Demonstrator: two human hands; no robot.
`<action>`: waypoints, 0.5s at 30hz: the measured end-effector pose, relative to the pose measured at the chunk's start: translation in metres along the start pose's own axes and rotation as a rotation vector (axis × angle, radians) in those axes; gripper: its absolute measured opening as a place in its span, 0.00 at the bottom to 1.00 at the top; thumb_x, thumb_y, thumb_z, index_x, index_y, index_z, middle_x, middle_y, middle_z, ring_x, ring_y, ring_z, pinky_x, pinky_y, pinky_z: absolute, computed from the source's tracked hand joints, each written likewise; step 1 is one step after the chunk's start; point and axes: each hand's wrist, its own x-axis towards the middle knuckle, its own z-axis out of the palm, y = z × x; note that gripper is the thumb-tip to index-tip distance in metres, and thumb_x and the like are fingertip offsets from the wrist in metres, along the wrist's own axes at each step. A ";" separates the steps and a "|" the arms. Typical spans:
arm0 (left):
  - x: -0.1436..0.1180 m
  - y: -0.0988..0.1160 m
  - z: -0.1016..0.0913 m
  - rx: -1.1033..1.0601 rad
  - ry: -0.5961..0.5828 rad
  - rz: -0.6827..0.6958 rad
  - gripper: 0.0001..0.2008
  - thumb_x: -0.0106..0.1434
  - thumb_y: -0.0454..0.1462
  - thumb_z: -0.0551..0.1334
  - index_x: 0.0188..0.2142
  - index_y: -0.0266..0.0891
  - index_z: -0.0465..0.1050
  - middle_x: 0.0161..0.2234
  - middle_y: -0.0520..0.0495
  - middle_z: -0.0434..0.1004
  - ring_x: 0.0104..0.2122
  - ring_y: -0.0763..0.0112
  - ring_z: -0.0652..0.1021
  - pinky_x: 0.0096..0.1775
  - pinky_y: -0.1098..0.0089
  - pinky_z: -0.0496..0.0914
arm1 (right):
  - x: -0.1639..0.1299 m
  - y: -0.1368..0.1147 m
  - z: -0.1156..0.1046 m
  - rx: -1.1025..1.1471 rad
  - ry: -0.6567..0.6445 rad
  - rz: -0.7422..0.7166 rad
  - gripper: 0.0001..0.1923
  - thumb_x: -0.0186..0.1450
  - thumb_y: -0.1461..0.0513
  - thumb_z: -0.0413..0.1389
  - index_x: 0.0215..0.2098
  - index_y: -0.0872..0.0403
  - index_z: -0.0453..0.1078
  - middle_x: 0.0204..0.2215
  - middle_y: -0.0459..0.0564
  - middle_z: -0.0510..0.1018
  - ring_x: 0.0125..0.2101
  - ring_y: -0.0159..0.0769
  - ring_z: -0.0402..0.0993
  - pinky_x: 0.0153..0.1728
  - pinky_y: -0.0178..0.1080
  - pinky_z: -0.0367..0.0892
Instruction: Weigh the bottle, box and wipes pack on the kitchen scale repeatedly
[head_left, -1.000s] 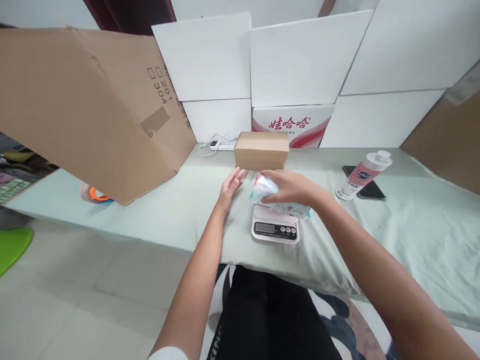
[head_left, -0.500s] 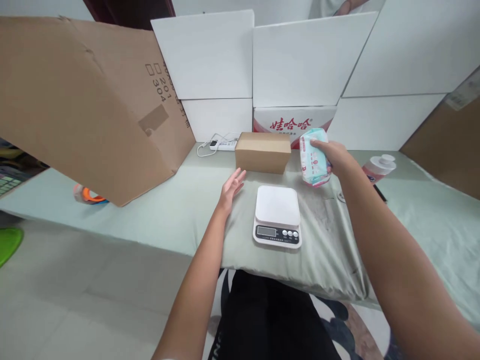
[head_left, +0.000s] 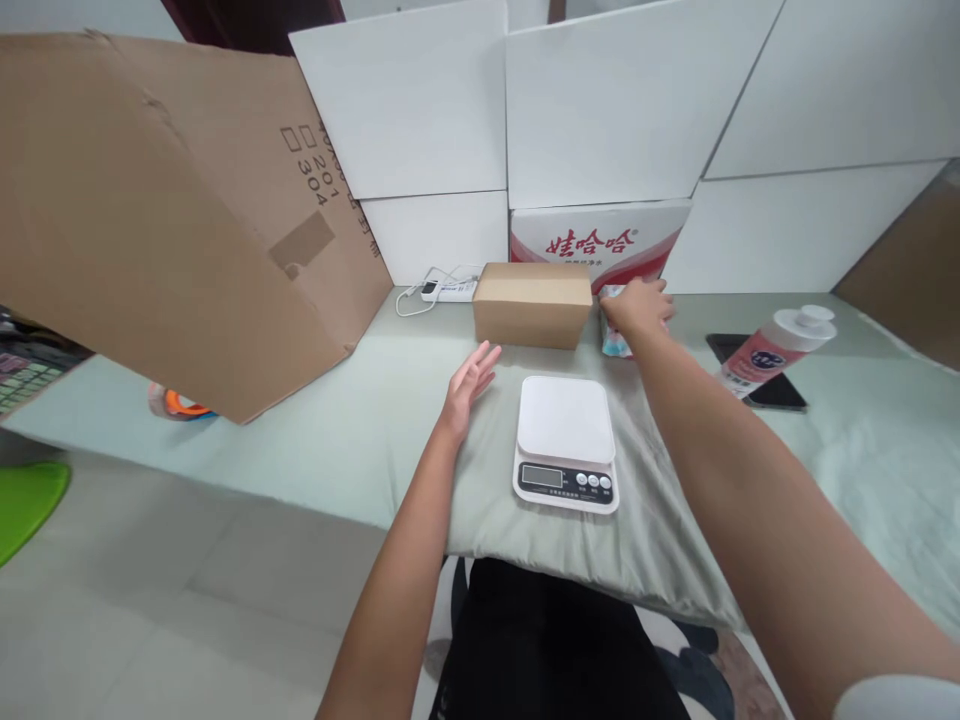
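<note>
Pale tiled floor (head_left: 240, 590), long table (head_left: 337, 440) draped pale green, white panels (head_left: 600, 110) behind, soft even light

We see a makeshift indoor workspace: a cloth-covered tabletop (head_left: 375, 420) beneath the weighing scale (head_left: 567, 422), white panels (head_left: 600, 110) behind it, large cardboard (head_left: 187, 220) to its left.

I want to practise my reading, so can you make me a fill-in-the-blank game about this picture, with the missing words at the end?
1. The hand at the pack is the person's ____ one.
2. The scale has ____ round buttons.
3. The bottle has a pink label and a ____ cap.
4. On the big carton, the number printed below 201 is ____.

Missing words: right; three; white; 304.
</note>
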 end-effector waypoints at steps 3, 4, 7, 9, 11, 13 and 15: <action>0.000 0.001 0.001 0.004 0.000 0.002 0.47 0.64 0.68 0.59 0.72 0.43 0.64 0.71 0.35 0.68 0.74 0.48 0.65 0.72 0.47 0.57 | -0.040 0.002 -0.013 0.016 0.087 -0.106 0.30 0.70 0.51 0.58 0.61 0.67 0.70 0.62 0.80 0.68 0.64 0.73 0.64 0.59 0.75 0.59; 0.000 0.001 0.001 0.007 0.001 0.001 0.47 0.64 0.68 0.59 0.72 0.44 0.64 0.71 0.36 0.68 0.74 0.48 0.65 0.72 0.47 0.57 | -0.059 0.009 -0.022 0.036 0.115 -0.183 0.29 0.72 0.52 0.55 0.62 0.64 0.70 0.63 0.77 0.69 0.64 0.70 0.65 0.60 0.74 0.59; -0.001 0.001 0.002 0.016 0.009 -0.002 0.45 0.65 0.67 0.59 0.71 0.45 0.66 0.70 0.37 0.70 0.73 0.49 0.66 0.72 0.47 0.59 | -0.118 0.046 -0.058 0.073 0.168 -0.471 0.22 0.72 0.52 0.53 0.59 0.52 0.72 0.60 0.65 0.73 0.61 0.62 0.68 0.61 0.67 0.63; -0.001 -0.001 0.003 0.016 0.012 0.003 0.44 0.65 0.67 0.59 0.70 0.44 0.67 0.69 0.37 0.71 0.73 0.49 0.67 0.71 0.48 0.60 | -0.147 0.080 -0.084 0.102 0.322 -0.595 0.17 0.71 0.52 0.54 0.53 0.50 0.73 0.52 0.63 0.76 0.57 0.61 0.71 0.59 0.67 0.65; -0.001 -0.002 0.004 0.017 0.018 0.006 0.43 0.65 0.66 0.60 0.70 0.43 0.67 0.69 0.36 0.72 0.72 0.50 0.67 0.71 0.49 0.60 | -0.155 0.114 -0.105 0.179 0.598 -0.540 0.19 0.67 0.53 0.58 0.52 0.51 0.70 0.49 0.64 0.74 0.55 0.61 0.71 0.56 0.65 0.68; 0.000 -0.004 0.004 0.026 0.028 0.000 0.43 0.65 0.65 0.60 0.70 0.43 0.68 0.68 0.36 0.72 0.72 0.50 0.68 0.71 0.49 0.60 | -0.144 0.143 -0.116 0.271 0.706 -0.361 0.29 0.60 0.53 0.63 0.57 0.53 0.67 0.54 0.69 0.72 0.52 0.60 0.72 0.50 0.60 0.72; 0.001 -0.005 0.004 0.038 0.039 -0.012 0.43 0.64 0.65 0.61 0.69 0.43 0.68 0.68 0.36 0.73 0.72 0.49 0.69 0.71 0.49 0.60 | -0.122 0.165 -0.116 0.349 0.519 -0.166 0.35 0.56 0.51 0.66 0.58 0.53 0.67 0.58 0.70 0.72 0.48 0.57 0.76 0.46 0.56 0.74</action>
